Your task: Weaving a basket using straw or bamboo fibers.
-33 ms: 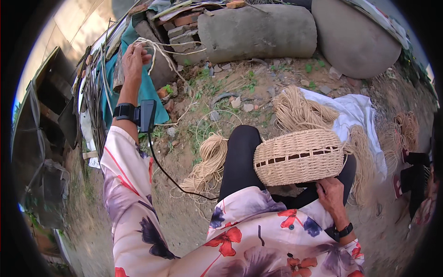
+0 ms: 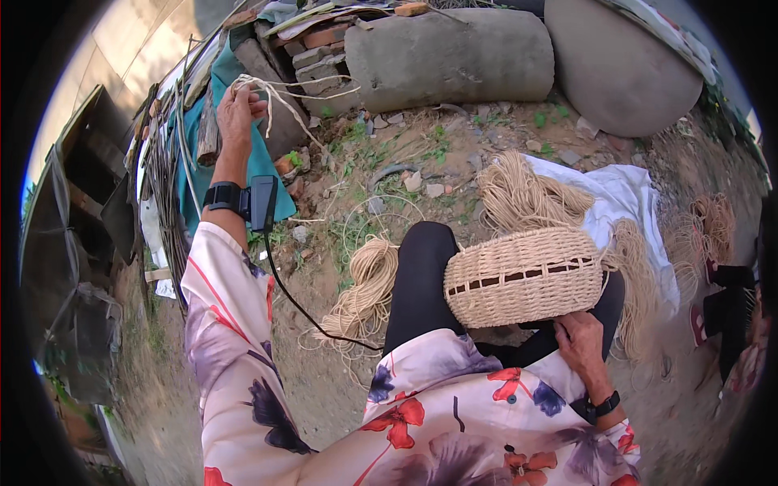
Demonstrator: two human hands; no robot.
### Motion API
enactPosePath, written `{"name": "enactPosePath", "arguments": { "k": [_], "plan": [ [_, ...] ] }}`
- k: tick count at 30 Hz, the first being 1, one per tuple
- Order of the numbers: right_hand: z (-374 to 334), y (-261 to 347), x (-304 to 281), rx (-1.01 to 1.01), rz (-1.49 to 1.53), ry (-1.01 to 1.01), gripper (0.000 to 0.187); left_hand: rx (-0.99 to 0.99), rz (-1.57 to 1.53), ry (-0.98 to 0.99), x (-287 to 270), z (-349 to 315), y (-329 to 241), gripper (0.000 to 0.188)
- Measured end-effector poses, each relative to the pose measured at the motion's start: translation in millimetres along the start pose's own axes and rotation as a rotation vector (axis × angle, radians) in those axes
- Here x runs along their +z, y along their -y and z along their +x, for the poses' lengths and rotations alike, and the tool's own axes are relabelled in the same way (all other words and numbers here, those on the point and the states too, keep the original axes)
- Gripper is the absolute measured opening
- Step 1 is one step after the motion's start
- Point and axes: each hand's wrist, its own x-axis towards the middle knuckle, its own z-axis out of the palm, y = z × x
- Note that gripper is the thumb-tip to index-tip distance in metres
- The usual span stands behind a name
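Observation:
Up at the far left, my left hand (image 2: 237, 114) is raised, its fingers pinched round several pale cord strands (image 2: 277, 89) that trail off to the right. Across my lap rests a woven basket (image 2: 523, 279) of twisted natural cord, tipped on its side, with a dark slot running along its wall. At the basket's near edge, my right hand (image 2: 580, 340) has its fingers curled under the rim, where their tips are hidden.
Coils of tan cord (image 2: 374, 279) lie left of my knees. A larger cord bundle (image 2: 527, 194) sits on a white cloth (image 2: 632, 198) beyond the basket. Concrete slabs (image 2: 450, 61), bricks and teal fabric (image 2: 279, 198) border the yard. Another person's dark-clad leg (image 2: 733, 324) shows at right.
My left hand has shifted very slightly to the right, and the cord strands have swung a little with it. The basket and my right hand stay in place.

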Motion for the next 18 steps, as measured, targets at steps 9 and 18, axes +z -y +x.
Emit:
{"name": "enactPosePath", "arguments": {
  "k": [9,18],
  "plan": [
    [-3.9,-7.8,0.5,-0.007,-0.018,0.049,0.02,-0.643,1.053,0.632,25.2,-97.6,187.9,0.068],
    [-3.9,-4.2,0.1,-0.023,-0.009,0.014,0.017,-0.528,0.221,0.76,109.4,-220.7,82.7,0.026]
  ]
}}
